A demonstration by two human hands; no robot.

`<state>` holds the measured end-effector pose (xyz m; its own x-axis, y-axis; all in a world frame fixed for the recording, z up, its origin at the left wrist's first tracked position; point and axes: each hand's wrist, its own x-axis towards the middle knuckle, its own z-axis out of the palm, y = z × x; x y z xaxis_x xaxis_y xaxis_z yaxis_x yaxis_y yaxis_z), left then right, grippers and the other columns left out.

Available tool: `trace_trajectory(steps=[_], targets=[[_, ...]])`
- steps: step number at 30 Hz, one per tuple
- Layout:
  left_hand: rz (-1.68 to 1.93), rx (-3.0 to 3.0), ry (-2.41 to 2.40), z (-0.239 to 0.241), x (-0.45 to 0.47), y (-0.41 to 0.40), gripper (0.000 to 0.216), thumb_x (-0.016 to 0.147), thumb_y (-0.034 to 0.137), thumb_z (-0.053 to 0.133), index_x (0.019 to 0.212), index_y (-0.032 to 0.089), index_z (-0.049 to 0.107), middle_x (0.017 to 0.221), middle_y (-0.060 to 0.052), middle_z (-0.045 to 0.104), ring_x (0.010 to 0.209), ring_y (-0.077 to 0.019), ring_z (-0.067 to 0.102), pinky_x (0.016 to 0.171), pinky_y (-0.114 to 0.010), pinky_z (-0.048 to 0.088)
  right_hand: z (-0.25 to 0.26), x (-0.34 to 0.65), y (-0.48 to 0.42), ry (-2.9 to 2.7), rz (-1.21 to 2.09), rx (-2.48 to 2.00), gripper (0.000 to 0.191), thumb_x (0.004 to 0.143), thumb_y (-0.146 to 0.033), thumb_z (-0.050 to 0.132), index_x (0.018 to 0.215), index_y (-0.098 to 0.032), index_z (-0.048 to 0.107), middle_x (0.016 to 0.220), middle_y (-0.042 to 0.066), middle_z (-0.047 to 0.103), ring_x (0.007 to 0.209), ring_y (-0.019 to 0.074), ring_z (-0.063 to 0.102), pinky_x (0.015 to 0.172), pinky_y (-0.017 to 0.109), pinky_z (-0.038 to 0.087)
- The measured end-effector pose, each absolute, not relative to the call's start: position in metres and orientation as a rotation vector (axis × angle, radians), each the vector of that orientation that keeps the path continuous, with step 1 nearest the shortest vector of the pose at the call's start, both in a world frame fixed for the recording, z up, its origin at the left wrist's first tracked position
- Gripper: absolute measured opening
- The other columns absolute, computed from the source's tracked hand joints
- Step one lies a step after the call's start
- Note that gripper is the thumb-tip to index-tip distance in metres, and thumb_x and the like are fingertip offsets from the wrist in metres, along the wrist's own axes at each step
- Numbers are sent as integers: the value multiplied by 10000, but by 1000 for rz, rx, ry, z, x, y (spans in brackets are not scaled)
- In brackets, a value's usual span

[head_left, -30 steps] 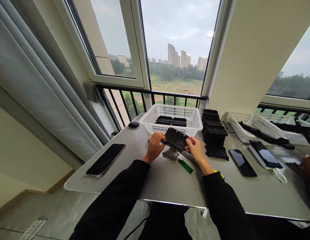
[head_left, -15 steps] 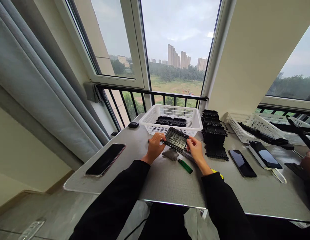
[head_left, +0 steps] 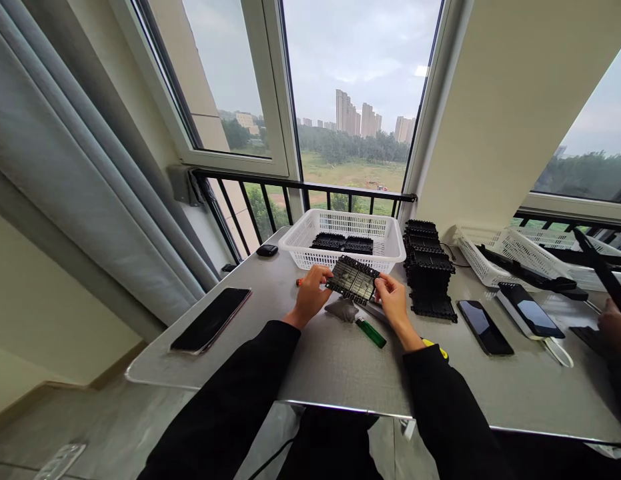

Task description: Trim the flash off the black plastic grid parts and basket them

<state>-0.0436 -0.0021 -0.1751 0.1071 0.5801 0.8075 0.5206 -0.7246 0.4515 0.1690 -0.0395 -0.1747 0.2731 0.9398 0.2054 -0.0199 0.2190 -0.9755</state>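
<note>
Between my two hands is a black rectangular plastic part (head_left: pixel 354 279) with a ribbed face and toothed edges, held tilted above the table. My left hand (head_left: pixel 311 295) pinches its left end, and my right hand (head_left: pixel 391 300) grips the right end. Just below it lie a crumpled grey piece (head_left: pixel 342 309) and a green lighter (head_left: pixel 371 333). A yellow-handled tool (head_left: pixel 435 348) is partly covered by my right forearm. Beside my left fingers an orange tip (head_left: pixel 299 282) of something shows. Behind the hands, a white basket (head_left: pixel 296 256) holds several similar black parts (head_left: pixel 360 244).
A tall stack of black parts (head_left: pixel 430 267) stands right of the basket. Phones lie at left (head_left: pixel 213 320) and right (head_left: pixel 485 327), with a white box under another phone (head_left: pixel 533 310). Farther right are more white baskets (head_left: pixel 483 267) and another person's hand (head_left: pixel 614 325) holding a black strip.
My hands and the black plastic part have hardly moved. At the far right, the other person's hand and black strip have shifted slightly left.
</note>
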Motion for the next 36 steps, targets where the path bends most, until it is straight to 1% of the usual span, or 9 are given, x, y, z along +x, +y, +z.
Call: trace_trajectory(steps=[3, 7, 12, 16, 21, 26, 29, 33, 36], targets=[[1657, 2098, 1143, -175, -40, -2, 271, 729, 164, 682, 960, 213, 550, 878, 15, 622, 598, -87, 594, 571, -224, 519, -175, 171, -39, -1053, 881, -1129, 443, 729, -474, 629, 1022, -141, 646, 660, -19, 595, 519, 124, 519, 483, 253, 449], [1551, 1791, 1000, -169, -37, -1, 450, 730, 267, 719, 1136, 205, 536, 1002, -41, 631, 691, -111, 663, 548, -208, 540, -176, 173, -37, -1012, 884, -1118, 402, 736, -461, 623, 1001, -160, 606, 675, -21, 600, 537, 127, 560, 538, 270, 512], [1440, 1381, 701, -168, -35, 2, 649, 760, 361, 724, 1329, 214, 447, 1236, -140, 599, 862, -194, 706, 694, -335, 607, -170, 165, -41, -980, 983, -1042, 374, 731, -443, 673, 998, -207, 560, 645, -50, 589, 567, 141, 639, 591, 295, 582], [1377, 1151, 619, -171, -25, -4, 711, 761, 509, 732, 1348, 186, 495, 1244, -157, 651, 1037, -262, 671, 851, -373, 562, -169, 151, -49, -1005, 1208, -893, 429, 680, -436, 774, 962, -237, 518, 645, -65, 604, 596, 161, 687, 552, 282, 592], [1064, 872, 362, -161, -23, -18, 775, 832, 744, 454, 1267, 122, 609, 1229, -167, 683, 1241, -331, 569, 1017, -450, 467, -176, 139, -56, -1195, 1358, -832, 457, 708, -501, 768, 967, -245, 491, 701, -38, 661, 648, 185, 704, 539, 292, 570], [1171, 640, 249, -143, -32, -21, 782, 884, 744, 295, 1260, 146, 630, 1195, -130, 709, 1235, -307, 582, 1064, -463, 434, -170, 145, -63, -1752, 719, -1147, 246, 875, -428, 612, 1019, -228, 615, 845, 33, 698, 850, 216, 664, 773, 381, 508], [1268, 562, 221, -137, -37, -20, 759, 907, 720, 271, 1259, 149, 628, 1174, -114, 718, 1209, -283, 604, 1078, -453, 424, -165, 144, -70, -2075, 271, -1297, 209, 844, -370, 668, 997, -228, 676, 1011, 73, 698, 1051, 264, 589, 922, 439, 395], [1258, 523, 224, -135, -39, -20, 777, 908, 721, 251, 1260, 137, 624, 1143, -124, 727, 1164, -278, 632, 1070, -459, 431, -165, 136, -75, -2276, 90, -1385, 393, 785, -358, 750, 1146, -223, 670, 1126, 104, 680, 1121, 304, 534, 942, 468, 333], [1221, 518, 213, -133, -39, -22, 784, 908, 722, 239, 1261, 137, 624, 1132, -125, 730, 1138, -279, 647, 1049, -458, 450, -170, 132, -73, -2321, 100, -1388, 320, 854, -272, 673, 1170, -223, 674, 1107, 99, 694, 1107, 291, 545, 935, 462, 325]])
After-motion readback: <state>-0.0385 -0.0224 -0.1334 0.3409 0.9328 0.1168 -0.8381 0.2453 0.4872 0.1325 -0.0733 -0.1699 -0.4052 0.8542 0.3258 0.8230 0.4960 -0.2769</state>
